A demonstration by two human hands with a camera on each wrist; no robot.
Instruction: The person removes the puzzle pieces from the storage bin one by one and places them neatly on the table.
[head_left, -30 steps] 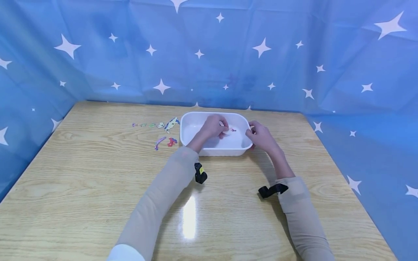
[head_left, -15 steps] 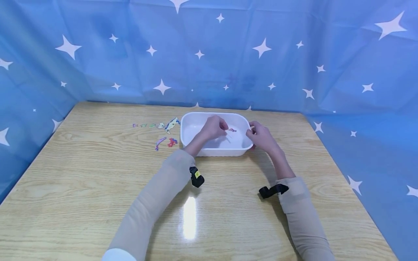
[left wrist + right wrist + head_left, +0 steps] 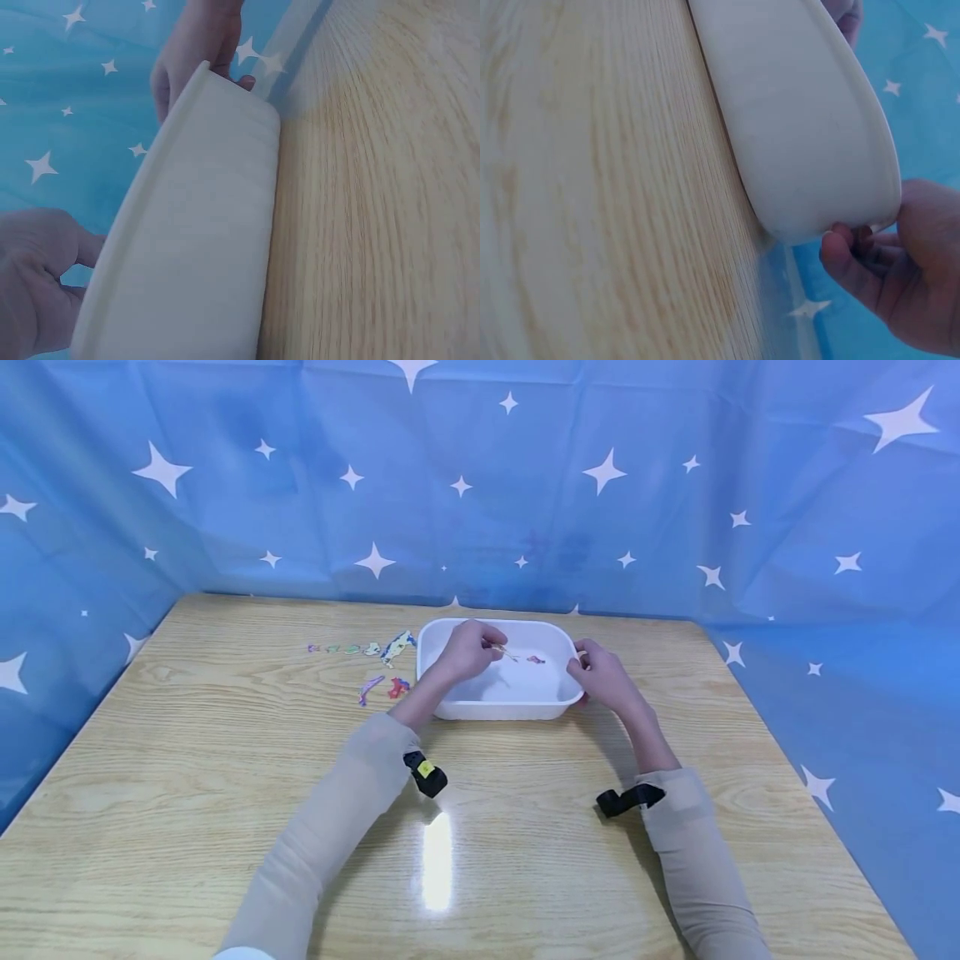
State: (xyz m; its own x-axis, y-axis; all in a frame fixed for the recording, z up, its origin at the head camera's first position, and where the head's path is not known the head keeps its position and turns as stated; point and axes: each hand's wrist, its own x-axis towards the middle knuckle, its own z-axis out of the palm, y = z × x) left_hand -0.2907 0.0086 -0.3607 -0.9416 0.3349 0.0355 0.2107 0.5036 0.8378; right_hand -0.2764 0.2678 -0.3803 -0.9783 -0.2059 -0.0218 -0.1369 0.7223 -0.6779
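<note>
A white plastic tub (image 3: 502, 710) with a rolled rim stands near the far side of the table. Over its left half, my left hand (image 3: 463, 652) pinches a thin, slender yellowish piece (image 3: 508, 654) whose exact kind is too small to tell. On the tub's white floor lies a small reddish-purple piece (image 3: 536, 659). The right hand (image 3: 600, 672) grips the tub's right end; in the right wrist view, that hand's fingers (image 3: 855, 274) curl under the rim. In the left wrist view, the tub's side wall hides what the left hand holds.
Left of the tub, small flat colourful cut-out shapes lie on the wooden table (image 3: 225, 760): a larger yellow-and-blue one (image 3: 397, 647), a purple strip (image 3: 370, 690), a red-and-blue one (image 3: 398, 687) and several little ones in a row. A blue star-patterned curtain (image 3: 480, 527) hangs behind.
My left hand has drawn left inside the tub, bringing the thin yellowish piece away from the reddish-purple one. My right hand has kept its grip on the tub's end.
</note>
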